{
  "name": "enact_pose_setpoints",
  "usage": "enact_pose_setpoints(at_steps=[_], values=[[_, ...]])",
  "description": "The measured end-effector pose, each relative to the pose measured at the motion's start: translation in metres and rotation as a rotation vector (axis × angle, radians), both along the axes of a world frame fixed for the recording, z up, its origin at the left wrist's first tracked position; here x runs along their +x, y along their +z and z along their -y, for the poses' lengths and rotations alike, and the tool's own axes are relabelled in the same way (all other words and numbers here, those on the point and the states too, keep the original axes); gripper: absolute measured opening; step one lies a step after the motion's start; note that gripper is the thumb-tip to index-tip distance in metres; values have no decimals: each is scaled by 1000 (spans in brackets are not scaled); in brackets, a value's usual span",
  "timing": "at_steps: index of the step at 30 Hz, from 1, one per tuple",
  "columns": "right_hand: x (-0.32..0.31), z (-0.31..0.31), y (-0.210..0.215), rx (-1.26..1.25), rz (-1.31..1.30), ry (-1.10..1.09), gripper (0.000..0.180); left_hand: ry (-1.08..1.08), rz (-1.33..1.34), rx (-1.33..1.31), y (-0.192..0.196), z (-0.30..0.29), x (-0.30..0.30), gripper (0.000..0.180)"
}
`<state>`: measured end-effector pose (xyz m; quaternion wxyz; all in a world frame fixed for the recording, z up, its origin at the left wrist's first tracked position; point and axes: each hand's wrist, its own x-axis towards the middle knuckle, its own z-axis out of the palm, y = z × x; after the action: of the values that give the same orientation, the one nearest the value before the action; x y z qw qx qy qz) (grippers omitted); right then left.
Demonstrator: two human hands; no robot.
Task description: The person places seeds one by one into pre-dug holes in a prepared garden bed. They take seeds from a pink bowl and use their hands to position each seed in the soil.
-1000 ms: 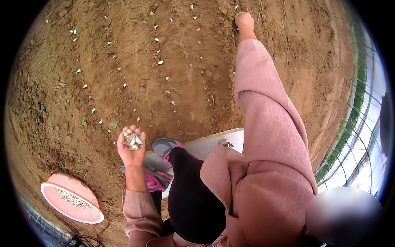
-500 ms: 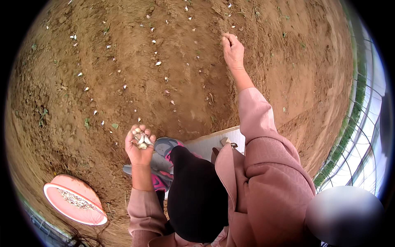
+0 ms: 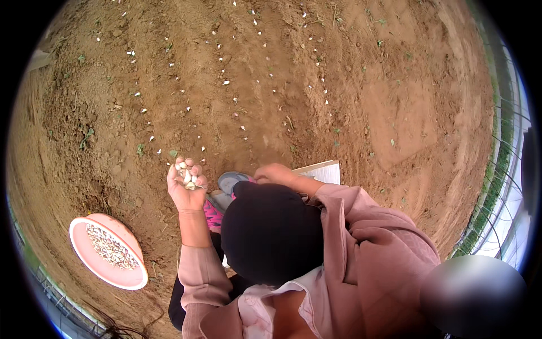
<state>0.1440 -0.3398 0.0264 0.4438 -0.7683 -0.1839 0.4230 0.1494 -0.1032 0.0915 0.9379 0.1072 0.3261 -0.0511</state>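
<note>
Several pale garlic cloves (image 3: 188, 177) rest in the cupped palm of my left hand (image 3: 189, 192), its fingers curled up around them above the soil. My right hand (image 3: 275, 173) is low beside my grey and pink shoe (image 3: 232, 181), close to a white board (image 3: 324, 172). My dark-clad knee hides part of it, and its fingertips do not show clearly. Ahead of me, garlic cloves (image 3: 226, 82) stand spaced out in rough rows in the brown soil (image 3: 254, 113). One row (image 3: 326, 102) lies to the right, beyond my right hand.
A pink basin (image 3: 141, 281) full of garlic cloves (image 3: 110, 247) sits on the ground at the lower left. Small green weeds (image 3: 86, 137) dot the soil. Wire mesh and white sheeting (image 3: 511, 186) run along the right edge.
My right hand has drawn back from the far soil to beside my shoe, exposing cloves along the right-hand row. My left hand still holds its cloves. The view has shifted slightly.
</note>
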Motion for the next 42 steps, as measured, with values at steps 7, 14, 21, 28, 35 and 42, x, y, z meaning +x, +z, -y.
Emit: enact_pose_setpoints(at_steps=[7,14,21,28,35,42], values=[[-6,49,42,-60,27,-233,20,147,88,10,34,-2,-25,18],[-36,90,103,-283,187,-256,21,252,263,-25,78,-7,-28,21],[-70,135,106,-334,198,-283,21,351,352,-33,95,-10,-32,26],[-92,173,80,-301,100,-302,21,366,269,-25,83,0,-19,28],[-83,206,47,-273,-7,-396,21,302,171,-3,61,27,9,24],[52,209,17,-328,299,-668,21,227,37,60,35,57,24,19]])
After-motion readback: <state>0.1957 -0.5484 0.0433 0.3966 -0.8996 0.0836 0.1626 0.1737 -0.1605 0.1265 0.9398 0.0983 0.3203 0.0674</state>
